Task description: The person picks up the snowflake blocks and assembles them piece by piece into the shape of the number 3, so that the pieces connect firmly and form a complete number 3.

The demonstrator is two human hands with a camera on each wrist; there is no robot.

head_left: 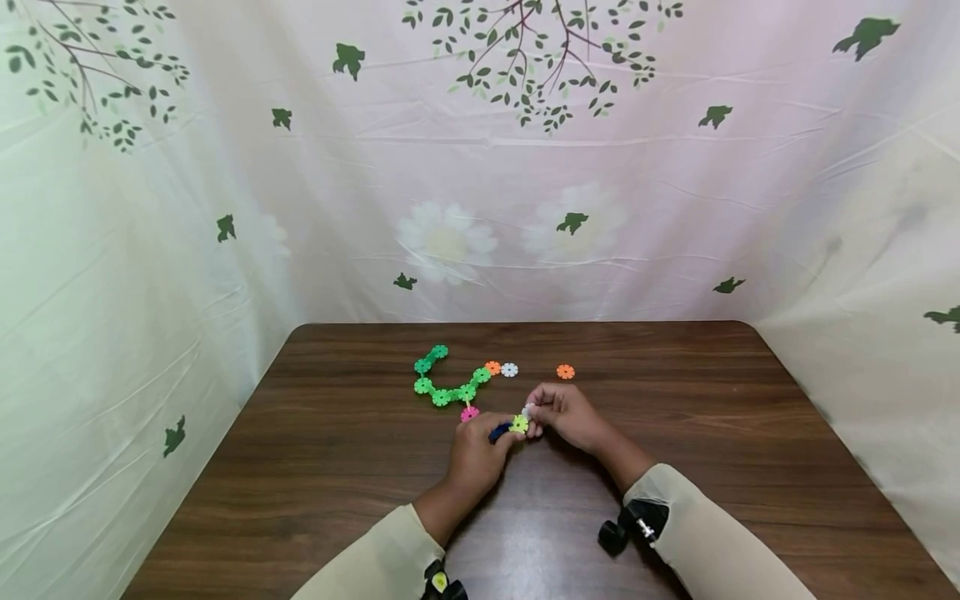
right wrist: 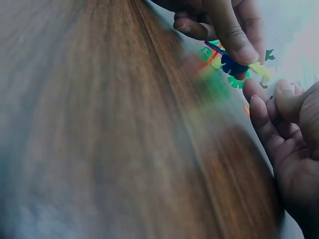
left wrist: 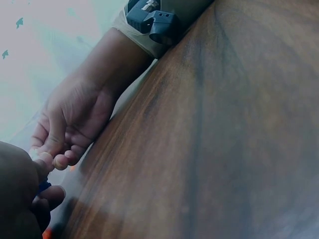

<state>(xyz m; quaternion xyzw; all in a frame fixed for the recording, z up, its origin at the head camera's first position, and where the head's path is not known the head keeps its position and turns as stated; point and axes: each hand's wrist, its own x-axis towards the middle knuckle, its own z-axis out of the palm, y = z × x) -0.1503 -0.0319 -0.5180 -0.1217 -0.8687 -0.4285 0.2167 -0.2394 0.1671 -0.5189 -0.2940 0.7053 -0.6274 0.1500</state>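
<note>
Near the middle of the table my left hand [head_left: 477,457] pinches a dark blue flower-shaped disc [head_left: 498,432] joined to a yellow-green disc [head_left: 520,423]. In the right wrist view the blue disc [right wrist: 231,65] lies under the left thumb, the yellow one [right wrist: 261,70] beyond its tip. My right hand [head_left: 573,419] pinches a white disc [head_left: 528,410] between thumb and forefinger, right at the yellow-green disc. Just past the left knuckles a pink disc [head_left: 469,413] hangs off a curved chain of green discs [head_left: 441,397]. Its lower part is hidden by the left hand.
At the chain's right end sit an orange disc [head_left: 492,367] and a white disc [head_left: 510,370]. Another orange disc [head_left: 566,372] lies apart, beyond the right hand. The brown wooden table [head_left: 315,467] ends at a printed cloth [head_left: 480,167] behind and at both sides.
</note>
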